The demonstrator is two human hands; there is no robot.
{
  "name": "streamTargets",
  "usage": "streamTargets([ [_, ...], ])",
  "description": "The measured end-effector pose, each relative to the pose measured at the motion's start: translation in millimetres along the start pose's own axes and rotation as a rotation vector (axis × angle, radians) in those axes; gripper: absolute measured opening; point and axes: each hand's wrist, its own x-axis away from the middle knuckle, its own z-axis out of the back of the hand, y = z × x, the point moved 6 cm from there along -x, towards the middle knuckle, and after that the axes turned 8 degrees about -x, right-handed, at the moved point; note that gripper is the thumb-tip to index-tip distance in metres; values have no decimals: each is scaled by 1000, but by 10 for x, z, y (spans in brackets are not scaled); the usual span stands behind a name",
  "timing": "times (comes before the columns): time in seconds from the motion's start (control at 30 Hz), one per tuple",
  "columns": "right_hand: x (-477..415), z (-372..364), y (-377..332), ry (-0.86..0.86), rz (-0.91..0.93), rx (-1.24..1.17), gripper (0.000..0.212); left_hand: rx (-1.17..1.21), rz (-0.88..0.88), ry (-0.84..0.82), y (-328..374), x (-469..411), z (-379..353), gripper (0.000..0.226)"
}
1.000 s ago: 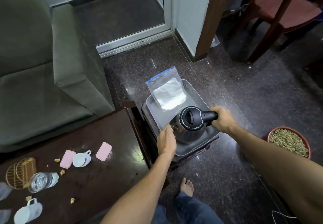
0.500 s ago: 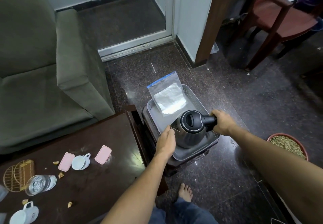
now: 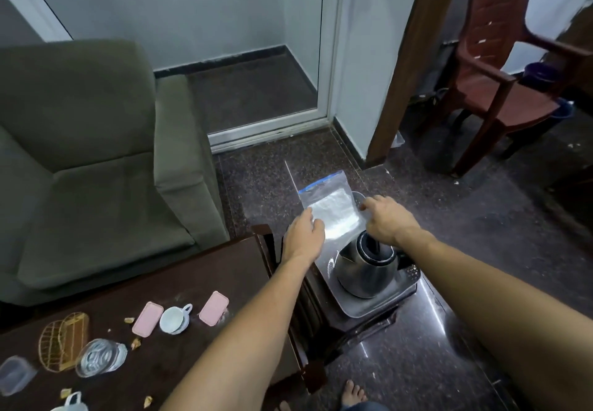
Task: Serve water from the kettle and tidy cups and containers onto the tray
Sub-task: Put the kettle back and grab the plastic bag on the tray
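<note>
A steel kettle [image 3: 365, 269] with a black lid stands on the near part of a grey tray [image 3: 362, 309], which rests on a low stand beside the table. A clear zip bag [image 3: 333, 214] with white contents lies across the tray's far part. My left hand [image 3: 303, 235] grips the bag's left edge. Over the kettle's handle, my right hand [image 3: 388, 219] pinches the bag's right edge. On the dark table lie a white cup [image 3: 175, 319], two pink lids [image 3: 148, 319], a glass [image 3: 99, 357] on its side and a clear container [image 3: 14, 375].
A green sofa [image 3: 96, 153] stands left of the tray and a brown plastic chair [image 3: 500, 83] at the back right. A gold wire basket [image 3: 64, 340], crumbs and a second white cup [image 3: 72, 404] sit on the table. My bare foot [image 3: 353, 391] is on the floor.
My right hand let go of the kettle's handle and moved to the bag's right edge. My left hand left the kettle's side for the bag's left edge. The camera tilted up.
</note>
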Motion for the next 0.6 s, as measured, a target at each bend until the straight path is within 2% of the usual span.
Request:
streamTargets([
  [0.1, -19, 20, -393, 43, 63, 1, 48, -11, -39, 40, 32, -36, 168, 34],
  [0.23, -126, 27, -686, 68, 116, 45, 43, -50, -66, 101, 94, -158, 268, 40],
  [0.43, -576, 28, -691, 2, 129, 128, 42, -132, -38, 131, 133, -573, 200, 38],
  [0.6, -1131, -89, -564, -30, 160, 178, 45, -107, 81, 158, -50, -1004, -7, 29],
])
